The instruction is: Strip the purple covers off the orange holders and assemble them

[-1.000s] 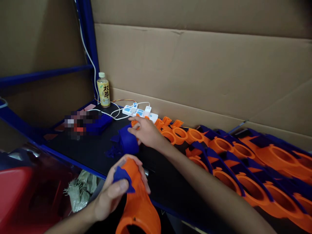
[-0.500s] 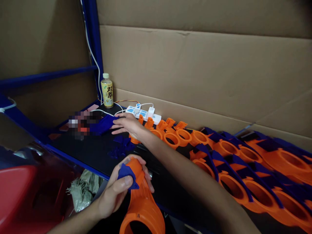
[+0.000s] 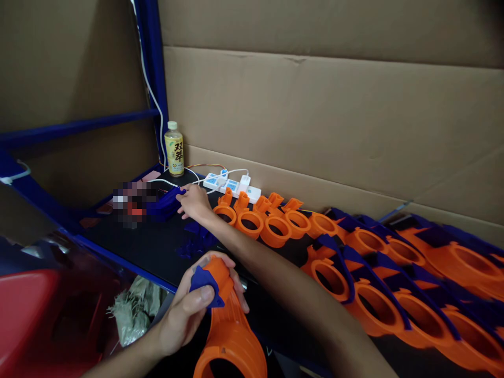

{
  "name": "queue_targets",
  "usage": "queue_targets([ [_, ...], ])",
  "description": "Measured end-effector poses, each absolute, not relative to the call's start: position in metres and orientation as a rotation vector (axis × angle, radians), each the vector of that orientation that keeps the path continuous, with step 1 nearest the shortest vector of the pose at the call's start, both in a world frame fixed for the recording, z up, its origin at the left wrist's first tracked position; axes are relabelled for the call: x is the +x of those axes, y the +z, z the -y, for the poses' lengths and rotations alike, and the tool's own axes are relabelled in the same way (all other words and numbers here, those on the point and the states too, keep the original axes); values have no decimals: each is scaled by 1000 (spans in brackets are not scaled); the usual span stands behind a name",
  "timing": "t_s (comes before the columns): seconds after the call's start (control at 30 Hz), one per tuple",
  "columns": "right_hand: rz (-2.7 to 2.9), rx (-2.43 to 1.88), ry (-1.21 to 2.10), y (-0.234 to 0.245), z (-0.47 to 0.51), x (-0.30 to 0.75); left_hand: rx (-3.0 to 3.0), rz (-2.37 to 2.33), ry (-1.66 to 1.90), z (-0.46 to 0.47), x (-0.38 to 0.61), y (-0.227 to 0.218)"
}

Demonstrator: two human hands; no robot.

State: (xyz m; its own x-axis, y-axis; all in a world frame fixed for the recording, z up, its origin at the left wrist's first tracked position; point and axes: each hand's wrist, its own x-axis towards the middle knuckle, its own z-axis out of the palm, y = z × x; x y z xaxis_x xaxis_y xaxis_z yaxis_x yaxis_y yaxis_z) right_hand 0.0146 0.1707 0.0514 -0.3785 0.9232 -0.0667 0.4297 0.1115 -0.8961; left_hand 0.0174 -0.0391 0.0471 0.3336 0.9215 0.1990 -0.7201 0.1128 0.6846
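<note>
- In the head view, we see our left hand wrapped around the upper end of an orange part, its grip pinching a blue piece against it; the thumb covers some of the blue.
- The orange part's ring is cut off by the bottom edge, and the palm hides how far the blue piece reaches.
- Our right hand reaches across the table to the right end of a blue part. The fingertips are at its edge, but we cannot tell whether this grip pinches it or only touches.
- The left end of that blue part runs into a pixelated patch, so we cannot make out what lies there.
- Small dark-blue pieces lie below the right wrist; their outlines blur together.
- Beyond the right forearm stand orange rings, in front of a white power strip.
- To the right, orange-and-blue assemblies overlap in rows, hiding one another and leaving the frame at the right edge.
- A yellow-labelled bottle stands upright at the back corner.
- A red object at lower left is cut off.
</note>
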Motion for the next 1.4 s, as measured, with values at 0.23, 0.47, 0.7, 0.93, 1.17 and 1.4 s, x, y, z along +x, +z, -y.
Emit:
queue_targets([
  [0.23, 2126, -1259, 897, 68, -161, 36, 778, -340, 1331, 33, 20, 38],
  [0.47, 2275, -1129, 776, 88, -150, 51, 584, -444, 1452, 28, 19, 43],
  [0.7, 2385, -850, 738, 130, -115, 114, 429, -582, 1398, 14, 12, 44],
  [0.93, 2806, -647, 73, 145, -65, 156, 384, -613, 1506, 1, 12, 36],
  [1.17, 2752, -417, -559, 107, -65, 140, 415, -705, 1634, -3, 6, 46],
  [1.4, 2667, -396, -573, 108, -86, 138, 461, -807, 1638, -4, -5, 53],
])
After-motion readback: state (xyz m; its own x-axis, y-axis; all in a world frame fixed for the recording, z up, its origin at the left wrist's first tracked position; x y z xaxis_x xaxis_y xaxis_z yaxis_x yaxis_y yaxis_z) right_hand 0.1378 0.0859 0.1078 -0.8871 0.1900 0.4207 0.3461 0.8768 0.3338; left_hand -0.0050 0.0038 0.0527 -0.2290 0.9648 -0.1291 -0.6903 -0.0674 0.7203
